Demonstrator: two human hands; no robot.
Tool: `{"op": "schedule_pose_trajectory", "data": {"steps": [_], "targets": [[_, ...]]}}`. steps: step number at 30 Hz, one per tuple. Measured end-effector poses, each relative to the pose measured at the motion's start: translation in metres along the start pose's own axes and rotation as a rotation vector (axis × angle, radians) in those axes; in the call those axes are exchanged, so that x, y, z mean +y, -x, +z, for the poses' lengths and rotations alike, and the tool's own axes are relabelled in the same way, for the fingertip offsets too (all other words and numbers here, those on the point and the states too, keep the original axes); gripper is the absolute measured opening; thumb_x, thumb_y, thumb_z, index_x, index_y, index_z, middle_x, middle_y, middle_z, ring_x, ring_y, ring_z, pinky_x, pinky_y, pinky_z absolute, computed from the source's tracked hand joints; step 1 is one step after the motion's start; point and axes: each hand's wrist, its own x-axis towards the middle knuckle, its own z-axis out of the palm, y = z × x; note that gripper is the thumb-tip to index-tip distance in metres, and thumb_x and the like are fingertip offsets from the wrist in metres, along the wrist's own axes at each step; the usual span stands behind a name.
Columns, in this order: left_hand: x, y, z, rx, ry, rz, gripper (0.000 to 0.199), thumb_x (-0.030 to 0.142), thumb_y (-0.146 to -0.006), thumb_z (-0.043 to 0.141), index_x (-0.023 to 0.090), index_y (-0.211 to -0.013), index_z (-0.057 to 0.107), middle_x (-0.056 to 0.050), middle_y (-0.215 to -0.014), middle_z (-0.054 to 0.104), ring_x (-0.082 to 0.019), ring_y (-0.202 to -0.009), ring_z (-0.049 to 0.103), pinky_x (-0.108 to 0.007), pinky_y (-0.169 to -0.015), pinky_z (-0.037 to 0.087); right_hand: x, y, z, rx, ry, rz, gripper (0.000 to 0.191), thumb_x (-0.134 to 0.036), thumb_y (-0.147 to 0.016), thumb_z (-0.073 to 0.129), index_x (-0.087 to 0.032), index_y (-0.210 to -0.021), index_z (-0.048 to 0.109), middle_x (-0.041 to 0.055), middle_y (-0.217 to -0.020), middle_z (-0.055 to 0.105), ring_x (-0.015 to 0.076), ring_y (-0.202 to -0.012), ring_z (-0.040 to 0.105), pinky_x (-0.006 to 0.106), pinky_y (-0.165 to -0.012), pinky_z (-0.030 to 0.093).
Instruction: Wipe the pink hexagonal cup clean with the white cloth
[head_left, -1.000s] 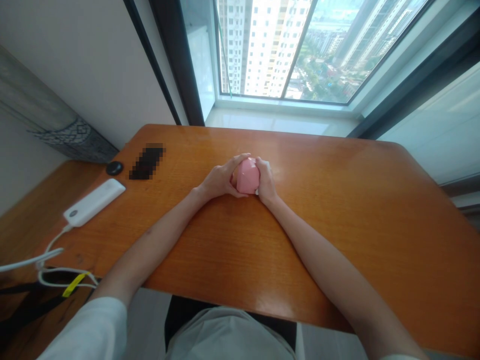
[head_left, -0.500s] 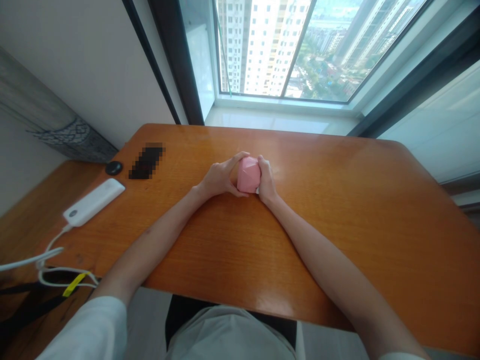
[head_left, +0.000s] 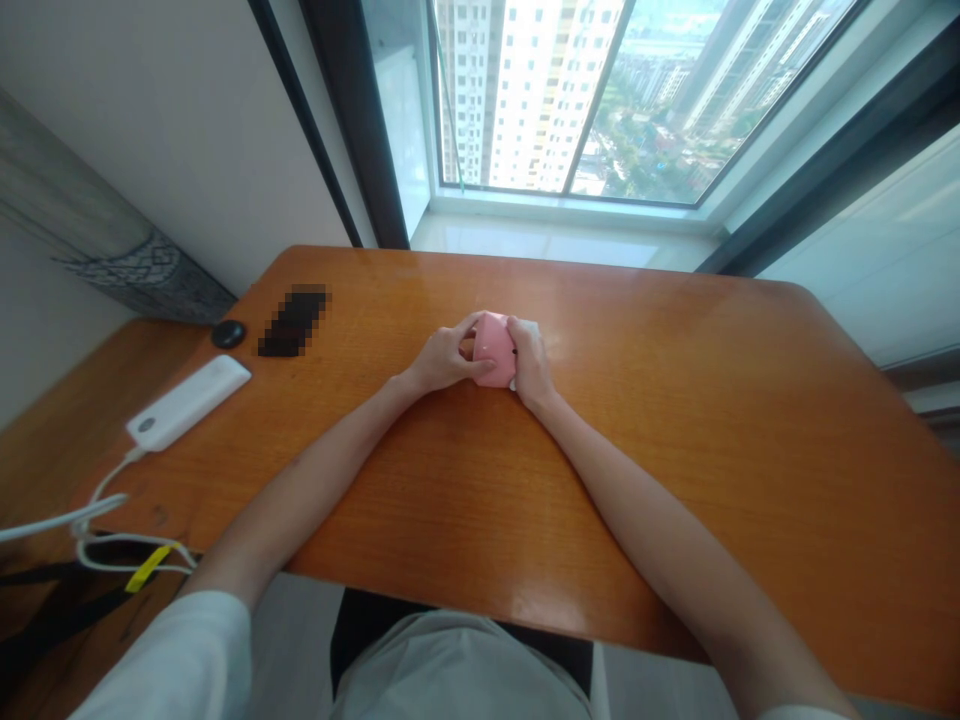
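- The table (head_left: pixel 712 420) runs across the view, its far corners rounded.
- The right arm (head_left: pixel 637 500) crosses the near edge, slanting inward toward the far edge; its right hand (head_left: pixel 534 368) is upright, curled round the right side of a pink object, thumb along its upper right. The fingers beneath are hidden, but this grip is closed on it.
- The left arm (head_left: pixel 315 480) slants in from the near-left part, wrist slightly bent; its left hand (head_left: pixel 441 358) pinches the object's left side, index finger at the top, thumb across the near face. This grip is parted only to the object's width, a gap showing before the palm.
- The white device (head_left: pixel 187 402) lies along the left edge.
- The pixelated dark item (head_left: pixel 295 320) lies near the far-left corner.
- The pink object (head_left: pixel 492 345), faceted, sits between both hands, nearer the far edge than the near one; whether it touches the table I cannot tell.
- The black disc (head_left: pixel 228 334) lies at the left edge.
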Motion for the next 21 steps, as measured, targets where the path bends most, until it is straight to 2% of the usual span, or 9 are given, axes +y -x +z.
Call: {"op": "schedule_pose_trajectory", "data": {"steps": [5,9,13,15,17,19,21], "targets": [[-0.0002,0.0011,0.0019,0.000,-0.052,0.008,0.104,0.081,-0.082,0.089,0.015,-0.159,0.069,-0.006,-0.099,0.085,-0.025,-0.086,0.078,-0.029,-0.078,0.057,-0.0011,0.0000,-0.0008,-0.013,0.004,-0.006,0.060,-0.085,-0.100,0.065,-0.027,-0.082,0.068,0.0001,-0.078,0.063,0.0222,-0.082,0.062,0.038,-0.078,0.054],[-0.0029,0.0017,0.0035,-0.006,-0.149,0.007,0.103,0.086,-0.086,0.080,0.015,-0.160,0.068,-0.003,-0.092,0.082,-0.023,-0.079,0.073,-0.030,-0.075,0.052,-0.0041,0.0006,-0.0005,0.017,0.033,-0.013,0.061,-0.085,-0.098,0.065,-0.028,-0.078,0.064,-0.0002,-0.077,0.060,0.0210,-0.078,0.056,0.037,-0.075,0.050],[-0.0066,0.0027,0.0054,0.011,-0.253,0.055,0.103,0.091,-0.093,0.068,0.016,-0.163,0.066,-0.002,-0.087,0.079,-0.026,-0.078,0.074,-0.033,-0.076,0.054,-0.0076,0.0011,0.0009,0.020,0.059,-0.004,0.063,-0.088,-0.098,0.062,-0.028,-0.077,0.061,0.0000,-0.077,0.058,0.0209,-0.078,0.053,0.037,-0.073,0.048],[-0.0072,0.0034,0.0058,0.010,-0.270,0.077,0.102,0.091,-0.096,0.063,0.018,-0.166,0.064,-0.006,-0.100,0.085,-0.030,-0.088,0.080,-0.036,-0.082,0.058,-0.0091,0.0011,0.0015,0.032,0.069,-0.001,0.064,-0.089,-0.097,0.062,-0.028,-0.077,0.059,0.0000,-0.078,0.057,0.0208,-0.078,0.053,0.037,-0.073,0.048],[-0.0067,0.0045,0.0058,0.007,-0.270,0.089,0.102,0.091,-0.098,0.062,0.020,-0.171,0.059,-0.011,-0.121,0.088,-0.034,-0.103,0.085,-0.040,-0.091,0.063,-0.0099,0.0010,0.0015,0.041,0.074,0.000,0.064,-0.089,-0.097,0.061,-0.028,-0.077,0.059,0.0001,-0.079,0.058,0.0205,-0.079,0.053,0.037,-0.073,0.048],[-0.0054,0.0060,0.0055,0.004,-0.263,0.099,0.105,0.091,-0.100,0.061,0.021,-0.178,0.051,-0.015,-0.144,0.084,-0.038,-0.119,0.085,-0.046,-0.101,0.065,-0.0094,0.0005,0.0012,0.039,0.071,0.000,0.063,-0.089,-0.097,0.061,-0.028,-0.078,0.059,-0.0002,-0.080,0.058,0.0201,-0.080,0.054,0.037,-0.073,0.048],[-0.0037,0.0076,0.0057,0.019,-0.252,0.135,0.108,0.091,-0.103,0.058,0.021,-0.183,0.043,-0.019,-0.164,0.074,-0.041,-0.134,0.082,-0.049,-0.108,0.066,-0.0076,-0.0003,0.0006,0.035,0.071,0.002,0.063,-0.089,-0.097,0.061,-0.028,-0.079,0.059,-0.0006,-0.081,0.057,0.0197,-0.079,0.053,0.037,-0.073,0.048]]}}
